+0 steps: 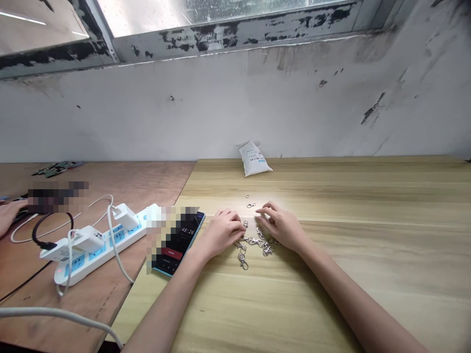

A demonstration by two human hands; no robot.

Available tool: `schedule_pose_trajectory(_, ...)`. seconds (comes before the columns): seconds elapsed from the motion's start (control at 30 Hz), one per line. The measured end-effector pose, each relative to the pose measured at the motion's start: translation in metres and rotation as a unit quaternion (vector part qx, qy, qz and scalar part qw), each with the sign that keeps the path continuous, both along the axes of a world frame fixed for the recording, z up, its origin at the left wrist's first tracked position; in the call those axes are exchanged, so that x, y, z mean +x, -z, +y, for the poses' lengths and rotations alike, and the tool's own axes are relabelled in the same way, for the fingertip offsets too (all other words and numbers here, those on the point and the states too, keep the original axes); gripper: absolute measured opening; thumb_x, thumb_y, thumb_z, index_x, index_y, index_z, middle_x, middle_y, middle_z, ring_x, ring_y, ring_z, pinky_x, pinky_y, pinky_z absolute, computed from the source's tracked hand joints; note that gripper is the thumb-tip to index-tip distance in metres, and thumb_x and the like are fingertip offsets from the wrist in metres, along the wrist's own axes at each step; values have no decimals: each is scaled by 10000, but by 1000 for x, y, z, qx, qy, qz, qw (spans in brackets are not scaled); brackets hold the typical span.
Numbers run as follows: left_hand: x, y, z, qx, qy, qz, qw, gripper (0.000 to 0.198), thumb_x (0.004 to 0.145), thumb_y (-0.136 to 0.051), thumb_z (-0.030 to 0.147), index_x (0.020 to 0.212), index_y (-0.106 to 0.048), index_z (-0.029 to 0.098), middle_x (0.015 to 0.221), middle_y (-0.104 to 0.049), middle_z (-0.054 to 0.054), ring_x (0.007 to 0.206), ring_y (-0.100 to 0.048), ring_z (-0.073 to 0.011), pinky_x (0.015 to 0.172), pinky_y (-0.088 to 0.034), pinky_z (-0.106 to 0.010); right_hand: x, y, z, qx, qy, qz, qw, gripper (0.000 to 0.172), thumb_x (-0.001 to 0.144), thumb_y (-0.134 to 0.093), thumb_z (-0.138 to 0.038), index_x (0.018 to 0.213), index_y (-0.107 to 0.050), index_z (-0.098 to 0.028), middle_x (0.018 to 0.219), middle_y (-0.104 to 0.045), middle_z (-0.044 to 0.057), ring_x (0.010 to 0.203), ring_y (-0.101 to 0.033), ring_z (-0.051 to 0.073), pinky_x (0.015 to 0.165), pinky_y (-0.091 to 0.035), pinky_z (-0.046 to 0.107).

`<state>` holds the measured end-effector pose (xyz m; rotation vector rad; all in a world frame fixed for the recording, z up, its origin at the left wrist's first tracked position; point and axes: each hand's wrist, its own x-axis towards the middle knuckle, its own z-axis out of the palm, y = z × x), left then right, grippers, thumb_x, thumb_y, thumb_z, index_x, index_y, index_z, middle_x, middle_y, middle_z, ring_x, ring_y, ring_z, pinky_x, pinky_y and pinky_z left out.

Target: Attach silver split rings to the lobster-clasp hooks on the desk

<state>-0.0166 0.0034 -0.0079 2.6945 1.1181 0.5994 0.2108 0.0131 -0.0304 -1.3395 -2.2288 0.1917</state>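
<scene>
On the wooden table, my left hand (225, 231) has its fingers curled and pressed together around a small silver metal clasp (245, 224) at the fingertips. Across from it, my right hand (282, 226) has thumb and forefinger apart, holding nothing that I can see. Between and below both hands lies a loose pile of silver lobster clasps with rings (253, 241), some partly hidden by the right hand. Just beyond the fingers is a single lobster clasp (251, 205), and farther off lies a small ring (247, 196).
A white plastic packet (254, 159) lies near the wall (217, 117). Left of my left hand is a phone (180, 245). A white power strip (110, 245) with chargers and cables occupies the brown table, where another person's hand (11, 215) shows.
</scene>
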Motion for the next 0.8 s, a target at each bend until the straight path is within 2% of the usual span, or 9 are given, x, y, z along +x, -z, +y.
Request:
schedule_pose_trajectory(0.03,-1,0,0,-2,-1,-1,1000,107,892,-605,236,844,-700,234,903,-635,-15,907,-561,-183,840,-409,-343,-2,1,2,19,2,-24,1000,331,968,-442,-387,1192,-626,-227,1180,-632,101,985,-627,222,772,-496,339)
schedule_pose_trajectory(0.1,-1,-1,1,-4,-2,-1,1000,111,897,-598,240,851,-699,231,900,-636,-14,910,-564,-181,850,-411,-343,-7,2,7,45,-8,-79,996,416,973,-425,-424,1316,-548,-223,1338,-559,126,1244,-493,291,965,-427,455)
schedule_pose_trajectory(0.17,-1,-1,1,-6,-4,0,1000,117,904,-588,238,865,-698,228,901,-639,-14,913,-567,-178,856,-412,-342,-9,3,12,34,-20,-118,992,469,981,-383,-466,1364,-506,-225,1438,-481,118,1359,-370,321,1058,-325,538)
schedule_pose_trajectory(0.23,-1,-2,1,-8,-3,1,1000,122,910,-579,230,880,-696,228,904,-644,-14,918,-569,-179,859,-414,-343,-6,2,16,1,-18,-131,991,480,994,-325,-483,1354,-518,-233,1465,-457,100,1383,-341,322,1077,-288,565)
schedule_pose_trajectory(0.37,-1,-2,1,-8,5,7,1000,138,916,-564,214,891,-700,231,891,-655,-17,903,-575,-183,855,-413,-352,5,-8,29,-42,7,-120,992,507,1003,-250,-499,1288,-589,-254,1461,-462,101,1379,-355,304,1077,-299,546)
schedule_pose_trajectory(0.47,-1,-1,2,1,-3,6,1000,128,910,-572,218,908,-699,231,897,-654,-24,910,-580,-187,860,-414,-353,1,-15,42,-41,20,-124,991,539,999,-235,-520,1330,-561,-247,1468,-446,123,1369,-367,292,1079,-300,525)
schedule_pose_trajectory(0.57,-3,1,3,11,-11,-5,1000,118,905,-575,214,909,-692,230,897,-652,-24,922,-581,-186,870,-417,-348,-11,-16,51,-24,10,-143,989,493,994,-301,-497,1313,-573,-238,1445,-469,129,1350,-384,301,1072,-296,533)
schedule_pose_trajectory(0.67,-5,2,4,14,-18,-5,1000,123,910,-565,216,880,-685,220,905,-652,-26,928,-581,-188,868,-419,-350,-18,-13,46,-5,-12,-145,989,428,990,-358,-452,1244,-618,-227,1380,-527,133,1311,-423,302,1057,-313,531)
schedule_pose_trajectory(0.8,-3,-3,2,-4,-25,-28,999,120,910,-559,221,879,-674,210,954,-656,-36,971,-580,-198,883,-416,-362,-10,-15,21,-17,-48,-82,995,441,1002,-326,-450,1281,-590,-233,1436,-470,133,1336,-397,287,1076,-306,532)
